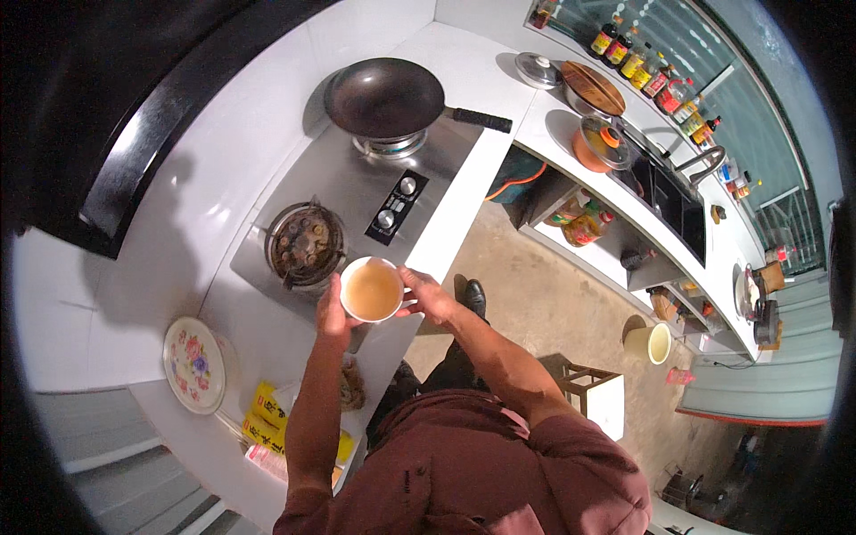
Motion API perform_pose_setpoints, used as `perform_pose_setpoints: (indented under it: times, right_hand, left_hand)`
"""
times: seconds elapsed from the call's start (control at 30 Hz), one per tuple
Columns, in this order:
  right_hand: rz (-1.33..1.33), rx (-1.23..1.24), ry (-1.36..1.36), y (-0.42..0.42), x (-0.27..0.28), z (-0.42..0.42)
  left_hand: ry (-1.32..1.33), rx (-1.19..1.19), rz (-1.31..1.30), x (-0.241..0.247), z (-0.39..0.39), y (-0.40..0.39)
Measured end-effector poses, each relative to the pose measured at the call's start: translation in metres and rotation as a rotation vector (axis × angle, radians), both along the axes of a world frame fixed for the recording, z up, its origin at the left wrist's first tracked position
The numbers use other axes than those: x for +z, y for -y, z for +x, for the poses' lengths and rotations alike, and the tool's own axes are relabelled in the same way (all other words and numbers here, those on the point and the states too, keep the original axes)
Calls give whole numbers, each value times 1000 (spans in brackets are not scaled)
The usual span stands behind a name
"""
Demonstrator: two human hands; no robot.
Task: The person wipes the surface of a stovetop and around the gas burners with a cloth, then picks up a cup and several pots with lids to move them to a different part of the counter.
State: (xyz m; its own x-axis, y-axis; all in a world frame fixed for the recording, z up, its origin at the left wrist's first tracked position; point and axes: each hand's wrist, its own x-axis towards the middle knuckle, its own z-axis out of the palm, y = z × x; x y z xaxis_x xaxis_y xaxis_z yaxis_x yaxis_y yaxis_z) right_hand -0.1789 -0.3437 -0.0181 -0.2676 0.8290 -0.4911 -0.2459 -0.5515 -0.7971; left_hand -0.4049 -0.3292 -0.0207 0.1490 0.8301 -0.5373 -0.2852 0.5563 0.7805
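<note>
Between my two hands is a white bowl [372, 289] filled with a light brown liquid. My left hand [334, 309] grips its left side and my right hand [426, 294] grips its right side. The bowl is held above the counter, by the lower corner of a two-burner gas stove [435, 160]. Just beyond my left hand lies the uncovered burner [305, 245], dark and crusted. A dark wok [384, 98] with a black-wrapped handle sits on the far burner.
A floral enamel plate [194, 365] leans at the left wall, near yellow packets [266, 416]. An orange pot [600, 145] with a glass lid stands on the right counter, before several sauce bottles [635, 61]. A stool [595, 394] and a pale bucket [649, 343] stand on the floor.
</note>
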Motion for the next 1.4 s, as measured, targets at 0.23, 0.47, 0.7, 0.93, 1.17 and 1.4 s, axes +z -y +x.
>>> perform_pose_setpoints:
  times: [0.23,0.47,0.7,0.93,1.17,1.4]
  right_hand:
    - [-30,-121,12,-56,2,128]
    - [5,-212,20,-119,-8,276]
    - [31,-373,94,-190,-8,416]
    - [45,-514,107,-274,-8,497]
    - [27,-592,55,-346,-2,528]
    - [5,-667,61,-397,-25,556]
  left_hand:
    - [-54,-60,-8,-13,133,-79]
    - [6,-80,-16,-30,287,-151]
    - [36,-92,3,-20,447,-238]
    - [-161,-149,-37,-14,554,-344]
    - [-235,-232,12,-17,607,-441]
    - [-268,-252,-25,-27,648,-494]
